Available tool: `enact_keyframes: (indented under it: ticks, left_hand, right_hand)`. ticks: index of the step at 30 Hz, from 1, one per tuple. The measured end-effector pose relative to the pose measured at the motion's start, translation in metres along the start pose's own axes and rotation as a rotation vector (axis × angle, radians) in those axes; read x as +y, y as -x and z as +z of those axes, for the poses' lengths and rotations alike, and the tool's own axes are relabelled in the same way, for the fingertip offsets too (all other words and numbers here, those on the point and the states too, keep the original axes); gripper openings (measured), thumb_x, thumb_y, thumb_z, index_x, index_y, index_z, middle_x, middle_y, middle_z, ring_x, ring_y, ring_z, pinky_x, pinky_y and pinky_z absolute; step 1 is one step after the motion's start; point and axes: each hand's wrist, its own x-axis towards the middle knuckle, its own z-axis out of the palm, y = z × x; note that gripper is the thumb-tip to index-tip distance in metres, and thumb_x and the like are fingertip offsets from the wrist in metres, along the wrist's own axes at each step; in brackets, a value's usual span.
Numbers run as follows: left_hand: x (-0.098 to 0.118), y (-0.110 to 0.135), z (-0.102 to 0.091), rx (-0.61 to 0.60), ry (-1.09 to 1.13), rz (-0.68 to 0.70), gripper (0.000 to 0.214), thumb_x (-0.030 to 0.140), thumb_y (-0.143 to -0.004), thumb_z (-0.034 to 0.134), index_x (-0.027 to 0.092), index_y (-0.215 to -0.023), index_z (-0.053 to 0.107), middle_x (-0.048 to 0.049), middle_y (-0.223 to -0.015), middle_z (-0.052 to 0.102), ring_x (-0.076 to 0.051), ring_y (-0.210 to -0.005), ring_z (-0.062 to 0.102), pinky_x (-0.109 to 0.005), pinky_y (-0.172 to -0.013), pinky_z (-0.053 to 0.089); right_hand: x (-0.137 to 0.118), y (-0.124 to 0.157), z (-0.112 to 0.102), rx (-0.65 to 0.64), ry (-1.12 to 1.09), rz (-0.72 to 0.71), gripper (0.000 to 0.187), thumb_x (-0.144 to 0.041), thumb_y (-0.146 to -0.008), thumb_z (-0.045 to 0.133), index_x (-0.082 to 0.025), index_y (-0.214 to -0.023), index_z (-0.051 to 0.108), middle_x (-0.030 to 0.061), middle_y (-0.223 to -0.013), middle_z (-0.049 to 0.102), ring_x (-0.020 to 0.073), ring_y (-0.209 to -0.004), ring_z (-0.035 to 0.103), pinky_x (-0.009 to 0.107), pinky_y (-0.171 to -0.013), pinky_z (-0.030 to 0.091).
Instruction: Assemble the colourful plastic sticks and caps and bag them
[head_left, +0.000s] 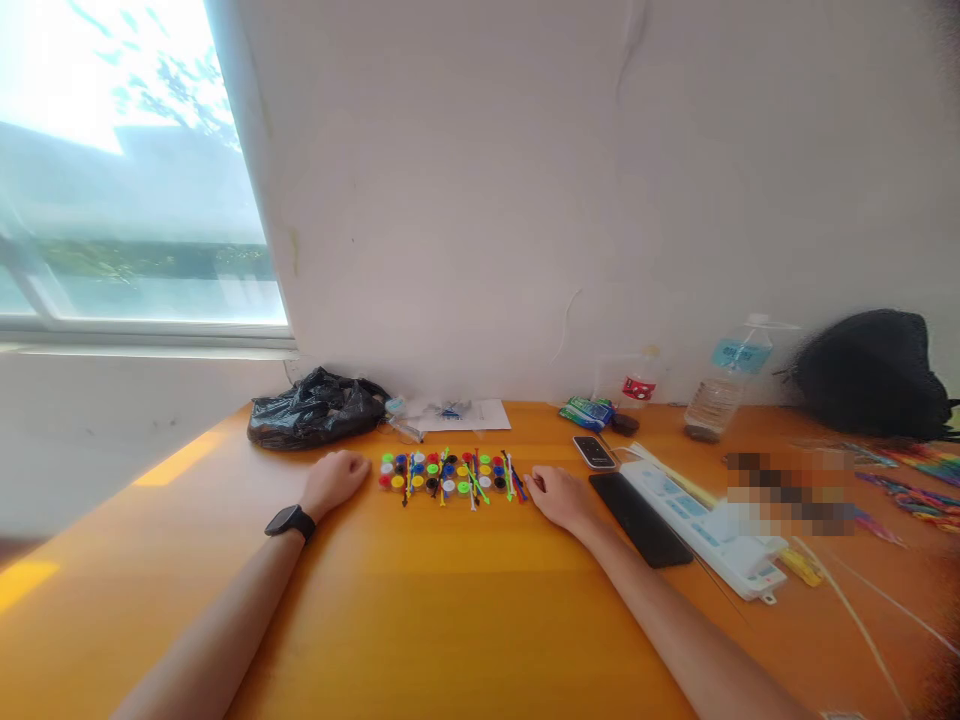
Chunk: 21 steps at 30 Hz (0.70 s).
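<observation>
My left hand (339,480) rests on the table, its fingers curled into a loose fist, with a black watch (291,522) on the wrist. Just right of it lie rows of small round plastic pieces (433,470) in red, blue, white, green, yellow and black. Between the groups of round pieces are thin coloured plastic sticks (478,478), some with arrow-like ends, lying lengthwise and partly crossed. At the right end of the rows, close to the last sticks, my right hand (559,497) lies on the table with curled fingers. Nothing shows in either hand.
A black plastic bag (319,408) and a white paper (480,414) lie at the back. To the right are a phone-like dark slab (641,518), a white power strip (701,525), a small black-and-white device (593,452), a water bottle (727,385) and a black bag (874,375).
</observation>
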Motion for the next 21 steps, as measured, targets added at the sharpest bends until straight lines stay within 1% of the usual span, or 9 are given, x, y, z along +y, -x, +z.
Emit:
enact_keyframes:
  ticks: [4,6,9,11,13,15,18,21]
  left_hand:
    - [0.006,0.002,0.000,-0.009,-0.044,0.021,0.046,0.049,-0.094,0.049,0.020,-0.058,0.052,-0.0078,-0.065,0.065,-0.020,-0.058,0.056,-0.029,-0.058,0.024]
    - [0.005,0.004,0.000,-0.012,-0.040,0.037,0.048,0.050,-0.097,0.047,0.021,-0.060,0.054,-0.0085,-0.067,0.067,-0.021,-0.060,0.059,-0.029,-0.058,0.025]
    - [0.004,0.009,-0.002,0.004,-0.014,0.078,0.050,0.051,-0.102,0.040,0.021,-0.067,0.057,-0.0062,-0.068,0.066,-0.020,-0.062,0.058,-0.029,-0.058,0.027]
    - [0.007,0.015,-0.004,0.032,0.059,0.116,0.050,0.054,-0.104,0.038,0.021,-0.072,0.059,-0.0034,-0.066,0.064,-0.019,-0.062,0.056,-0.028,-0.059,0.029]
    - [0.012,0.021,-0.008,0.047,0.167,0.164,0.049,0.057,-0.103,0.041,0.021,-0.080,0.065,-0.0011,-0.068,0.063,-0.017,-0.062,0.055,-0.026,-0.059,0.033]
    - [0.021,0.027,-0.014,0.033,0.226,0.224,0.044,0.058,-0.099,0.049,0.021,-0.090,0.071,-0.0007,-0.075,0.067,-0.017,-0.064,0.056,-0.026,-0.061,0.036]
    - [0.036,0.031,-0.025,-0.008,0.173,0.315,0.034,0.052,-0.094,0.058,0.024,-0.088,0.077,-0.0017,-0.085,0.072,-0.017,-0.068,0.057,-0.027,-0.064,0.038]
    - [0.044,0.033,-0.031,-0.041,0.111,0.345,0.025,0.043,-0.090,0.059,0.026,-0.087,0.078,-0.0020,-0.089,0.074,-0.018,-0.070,0.059,-0.028,-0.066,0.039]
  right_hand:
    - [-0.003,0.002,0.000,-0.009,0.034,0.008,0.037,-0.040,-0.105,0.051,-0.020,-0.078,0.065,0.0060,-0.080,0.072,0.0180,-0.073,0.061,0.032,-0.060,0.017]
    - [-0.003,0.003,0.000,-0.009,0.050,0.011,0.036,-0.040,-0.105,0.051,-0.020,-0.079,0.065,0.0064,-0.082,0.073,0.0186,-0.075,0.063,0.033,-0.060,0.017]
    - [-0.002,0.003,0.000,-0.006,0.059,0.008,0.034,-0.038,-0.105,0.051,-0.020,-0.080,0.065,0.0065,-0.083,0.073,0.0188,-0.076,0.063,0.032,-0.060,0.017]
    - [-0.001,0.003,0.000,-0.002,0.054,0.002,0.033,-0.037,-0.105,0.051,-0.020,-0.079,0.064,0.0063,-0.082,0.073,0.0185,-0.076,0.062,0.032,-0.060,0.017]
    - [-0.001,0.002,0.000,0.000,0.042,-0.003,0.033,-0.037,-0.104,0.052,-0.020,-0.077,0.062,0.0059,-0.081,0.072,0.0180,-0.075,0.061,0.032,-0.060,0.016]
    - [0.000,0.001,0.000,-0.006,0.026,-0.007,0.034,-0.038,-0.104,0.052,-0.020,-0.077,0.061,0.0051,-0.080,0.071,0.0174,-0.073,0.060,0.031,-0.060,0.017]
    - [0.002,0.001,-0.001,-0.025,0.002,-0.020,0.034,-0.039,-0.104,0.052,-0.020,-0.078,0.061,0.0036,-0.078,0.070,0.0165,-0.071,0.058,0.030,-0.060,0.019]
    - [0.005,0.001,-0.004,-0.047,-0.017,-0.046,0.033,-0.039,-0.104,0.053,-0.020,-0.078,0.060,0.0028,-0.077,0.070,0.0160,-0.070,0.058,0.029,-0.060,0.020]
